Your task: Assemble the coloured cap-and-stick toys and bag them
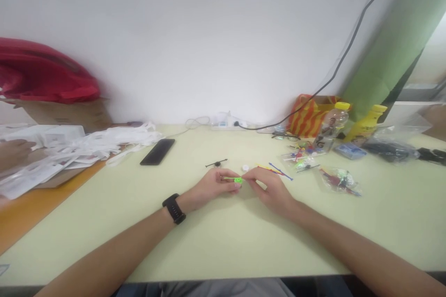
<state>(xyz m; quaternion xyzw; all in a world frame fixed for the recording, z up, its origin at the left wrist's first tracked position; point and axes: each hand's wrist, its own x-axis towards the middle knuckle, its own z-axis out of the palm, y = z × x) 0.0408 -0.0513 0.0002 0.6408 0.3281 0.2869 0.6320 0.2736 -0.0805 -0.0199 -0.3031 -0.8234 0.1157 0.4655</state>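
Observation:
My left hand, with a black watch on its wrist, and my right hand meet over the pale green table. Both pinch a small bright green plastic piece on a thin stick between their fingertips. Just beyond the hands lie a small black stick part, a tiny white cap and loose blue, red and yellow sticks.
A black phone lies at the back left beside white packets. Clear bags of coloured parts, two bottles, a striped bag and glasses stand at the back right. Another person's hand shows at far left.

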